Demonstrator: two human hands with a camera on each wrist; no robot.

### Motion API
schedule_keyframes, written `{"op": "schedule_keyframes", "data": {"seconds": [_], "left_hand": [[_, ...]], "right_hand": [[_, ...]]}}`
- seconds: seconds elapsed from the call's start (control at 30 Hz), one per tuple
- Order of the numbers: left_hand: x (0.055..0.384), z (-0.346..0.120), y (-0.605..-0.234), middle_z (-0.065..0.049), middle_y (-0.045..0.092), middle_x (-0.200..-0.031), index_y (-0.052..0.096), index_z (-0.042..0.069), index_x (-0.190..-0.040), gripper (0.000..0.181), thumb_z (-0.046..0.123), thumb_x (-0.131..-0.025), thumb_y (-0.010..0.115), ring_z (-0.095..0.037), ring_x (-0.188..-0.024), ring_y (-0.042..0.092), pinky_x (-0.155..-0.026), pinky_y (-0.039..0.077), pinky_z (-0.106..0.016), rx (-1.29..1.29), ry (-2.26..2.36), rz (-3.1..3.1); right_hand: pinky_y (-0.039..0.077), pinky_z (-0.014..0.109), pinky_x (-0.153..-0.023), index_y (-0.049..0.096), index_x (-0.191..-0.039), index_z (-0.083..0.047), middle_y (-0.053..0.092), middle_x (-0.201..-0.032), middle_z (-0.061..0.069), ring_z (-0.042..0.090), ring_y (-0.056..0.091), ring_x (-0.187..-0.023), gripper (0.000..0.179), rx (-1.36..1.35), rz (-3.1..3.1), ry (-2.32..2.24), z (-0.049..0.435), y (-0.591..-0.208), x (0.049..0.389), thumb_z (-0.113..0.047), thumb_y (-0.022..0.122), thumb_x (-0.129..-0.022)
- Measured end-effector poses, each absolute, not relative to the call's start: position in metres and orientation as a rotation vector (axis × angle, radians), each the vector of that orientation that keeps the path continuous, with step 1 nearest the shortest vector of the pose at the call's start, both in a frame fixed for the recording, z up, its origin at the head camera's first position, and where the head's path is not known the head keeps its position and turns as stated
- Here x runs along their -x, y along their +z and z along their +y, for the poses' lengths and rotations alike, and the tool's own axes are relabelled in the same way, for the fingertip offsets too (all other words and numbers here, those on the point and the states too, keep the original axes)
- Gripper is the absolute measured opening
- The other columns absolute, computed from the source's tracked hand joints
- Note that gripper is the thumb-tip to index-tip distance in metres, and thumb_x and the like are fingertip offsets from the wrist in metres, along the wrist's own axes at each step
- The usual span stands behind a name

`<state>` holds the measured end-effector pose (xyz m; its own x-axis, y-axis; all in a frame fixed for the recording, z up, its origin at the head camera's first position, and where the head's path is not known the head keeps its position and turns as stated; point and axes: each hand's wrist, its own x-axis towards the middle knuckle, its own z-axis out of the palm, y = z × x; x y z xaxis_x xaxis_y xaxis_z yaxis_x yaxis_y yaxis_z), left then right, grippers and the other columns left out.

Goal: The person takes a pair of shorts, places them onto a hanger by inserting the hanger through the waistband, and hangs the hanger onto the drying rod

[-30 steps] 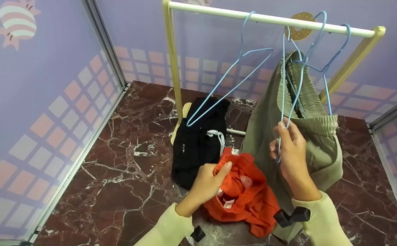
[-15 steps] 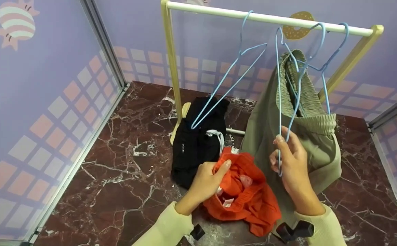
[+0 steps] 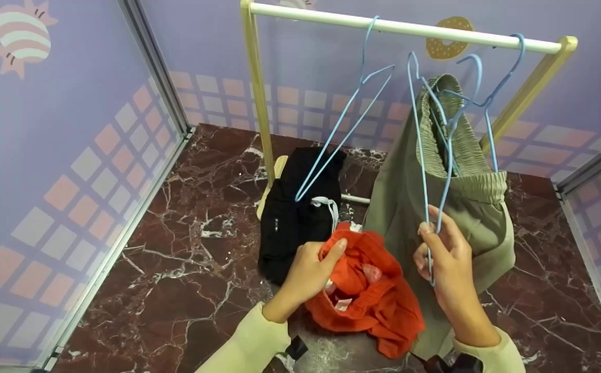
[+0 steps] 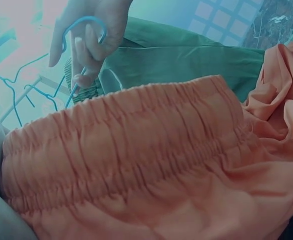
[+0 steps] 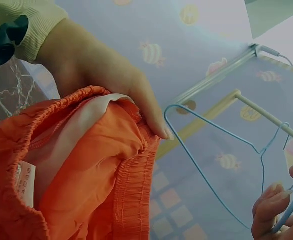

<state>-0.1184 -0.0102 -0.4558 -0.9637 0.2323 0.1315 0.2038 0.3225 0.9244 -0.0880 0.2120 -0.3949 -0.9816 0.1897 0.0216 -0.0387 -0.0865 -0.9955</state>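
I have the left hand (image 3: 310, 269) gripping the waistband of the orange-red elastic-waisted garment (image 3: 383, 305), which hangs low over the marble floor (image 3: 176, 290), while the right hand (image 3: 448, 254) pinches the lower corner of a blue wire hanger (image 3: 423, 171). That hanger's hook, on the white rod (image 3: 321, 17) a second ago, now sits below it, so I judge the hanger is free to be worked with the garment. Farther out, olive-green elastic-waisted trousers (image 3: 492, 228) hang behind the right hand, a bare blue hanger (image 3: 364, 59) stays on the rod, and a black drawstring garment (image 3: 290, 228) lies below.
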Motion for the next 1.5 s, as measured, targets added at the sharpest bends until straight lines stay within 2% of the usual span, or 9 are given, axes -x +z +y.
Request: {"op": "schedule_keyframes", "data": {"seconds": [0.2, 0.33, 0.5, 0.63, 0.8, 0.9, 1.03, 1.13, 1.5], "left_hand": [[0.125, -0.013, -0.460, 0.009, 0.030, -0.049, 0.039, 0.018, -0.052, 0.052, 0.042, -0.096, 0.056, -0.004, -0.046, 0.033, -0.046, 0.024, -0.020, -0.380, 1.699, 2.622], [0.128, -0.016, -0.462, 0.009, 0.033, -0.052, 0.043, 0.019, -0.054, 0.050, 0.044, -0.094, 0.057, -0.006, -0.049, 0.037, -0.048, 0.027, -0.021, -0.349, 1.641, 2.686], [0.132, -0.018, -0.463, 0.008, 0.036, -0.054, 0.047, 0.020, -0.056, 0.047, 0.049, -0.093, 0.056, -0.008, -0.053, 0.041, -0.048, 0.030, -0.023, -0.327, 1.552, 2.754], [0.134, -0.019, -0.463, 0.008, 0.039, -0.055, 0.050, 0.020, -0.059, 0.046, 0.051, -0.093, 0.056, -0.010, -0.054, 0.044, -0.049, 0.032, -0.024, -0.299, 1.506, 2.783], [0.136, -0.021, -0.462, 0.008, 0.036, -0.055, 0.049, 0.019, -0.061, 0.044, 0.049, -0.093, 0.057, -0.009, -0.053, 0.042, -0.048, 0.028, -0.024, -0.271, 1.520, 2.781], [0.137, -0.022, -0.463, 0.008, 0.041, -0.057, 0.054, 0.020, -0.069, 0.037, 0.049, -0.092, 0.057, -0.010, -0.055, 0.044, -0.050, 0.030, -0.025, -0.254, 1.527, 2.792], [0.139, -0.023, -0.464, 0.005, 0.055, -0.065, 0.062, 0.021, -0.091, 0.026, 0.047, -0.092, 0.058, -0.012, -0.062, 0.050, -0.055, 0.037, -0.027, -0.238, 1.521, 2.802], [0.139, -0.023, -0.464, 0.002, 0.061, -0.070, 0.062, 0.022, -0.102, 0.024, 0.044, -0.093, 0.058, -0.014, -0.065, 0.054, -0.057, 0.040, -0.029, -0.233, 1.521, 2.798], [0.143, -0.026, -0.463, 0.001, 0.068, -0.081, 0.065, 0.024, -0.105, 0.019, 0.036, -0.092, 0.060, -0.017, -0.071, 0.060, -0.061, 0.045, -0.032, -0.237, 1.530, 2.830]], "right_hand": [[0.030, 0.024, -0.038, 0.046, -0.134, -0.012, 0.048, -0.086, 0.000, 0.009, 0.045, -0.046, 0.033, 0.158, -2.001, 2.216, 0.218, -0.399, 0.079, -0.015, 0.050, -0.101], [0.023, 0.031, -0.037, 0.046, -0.135, -0.008, 0.049, -0.087, 0.002, 0.009, 0.043, -0.044, 0.034, 0.102, -1.986, 2.218, 0.223, -0.402, 0.074, -0.010, 0.049, -0.101], [0.014, 0.037, -0.040, 0.049, -0.133, -0.006, 0.051, -0.079, -0.002, 0.009, 0.041, -0.043, 0.033, 0.058, -1.951, 2.251, 0.229, -0.408, 0.066, -0.005, 0.049, -0.099], [0.011, 0.038, -0.041, 0.048, -0.134, -0.002, 0.052, -0.079, -0.002, 0.008, 0.039, -0.043, 0.035, 0.071, -1.966, 2.247, 0.233, -0.411, 0.058, -0.004, 0.050, -0.099], [0.011, 0.037, -0.039, 0.044, -0.137, 0.005, 0.053, -0.082, -0.001, 0.008, 0.037, -0.043, 0.039, 0.043, -1.975, 2.250, 0.237, -0.416, 0.049, -0.003, 0.049, -0.099], [0.011, 0.037, -0.038, 0.043, -0.137, 0.006, 0.055, -0.084, -0.001, 0.009, 0.037, -0.043, 0.039, 0.035, -1.980, 2.248, 0.240, -0.419, 0.044, -0.002, 0.049, -0.099], [0.013, 0.038, -0.038, 0.044, -0.136, 0.007, 0.056, -0.083, 0.000, 0.010, 0.037, -0.043, 0.039, 0.043, -2.002, 2.228, 0.243, -0.422, 0.039, 0.000, 0.049, -0.098], [0.013, 0.038, -0.040, 0.045, -0.135, 0.008, 0.057, -0.085, 0.001, 0.008, 0.037, -0.044, 0.038, 0.048, -2.007, 2.223, 0.245, -0.424, 0.036, 0.003, 0.049, -0.097], [0.012, 0.037, -0.039, 0.045, -0.137, 0.005, 0.059, -0.093, -0.001, 0.005, 0.035, -0.046, 0.040, 0.104, -2.096, 2.226, 0.250, -0.428, 0.024, 0.001, 0.049, -0.098]]}}
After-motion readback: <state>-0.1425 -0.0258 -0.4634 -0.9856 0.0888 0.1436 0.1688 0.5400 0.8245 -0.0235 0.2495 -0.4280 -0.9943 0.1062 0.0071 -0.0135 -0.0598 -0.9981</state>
